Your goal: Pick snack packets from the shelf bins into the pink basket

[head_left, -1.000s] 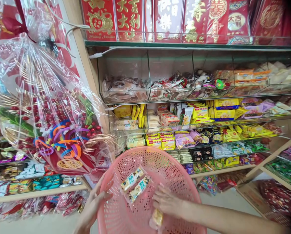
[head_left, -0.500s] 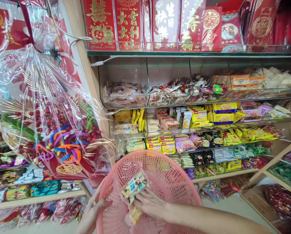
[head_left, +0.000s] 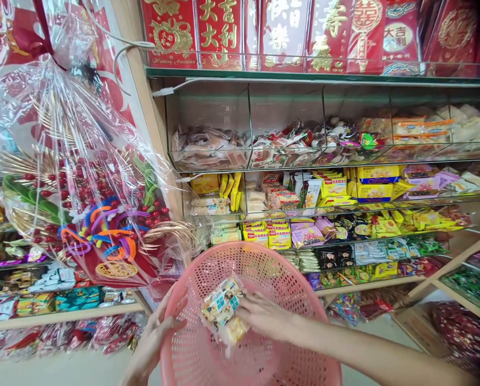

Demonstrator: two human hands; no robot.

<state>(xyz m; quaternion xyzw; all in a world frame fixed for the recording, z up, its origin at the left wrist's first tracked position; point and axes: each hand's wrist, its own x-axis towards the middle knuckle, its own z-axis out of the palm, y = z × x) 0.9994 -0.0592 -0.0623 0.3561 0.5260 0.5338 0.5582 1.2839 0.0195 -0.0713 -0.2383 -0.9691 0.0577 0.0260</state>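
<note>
A round pink plastic basket with a perforated wall is in the lower middle. Its left rim is in the grip of my left hand, with the thumb inside and the other fingers outside. Small clear-wrapped snack packets with blue-green print lie together inside, one of them paler yellow at the lower end. My right hand reaches into the basket from the right. Its fingers are closed on the packets' right edge, and the fingertips are partly hidden by the wrappers.
Glass shelves filled with wrapped snacks stand behind the basket. Red envelopes line the top. A cellophane-wrapped bouquet hangs at left. A carton sits on the floor at right.
My right hand has moved slightly right and up inside the basket. The paler packet has shifted up and right, closer to the others. My left hand stays on the rim.
</note>
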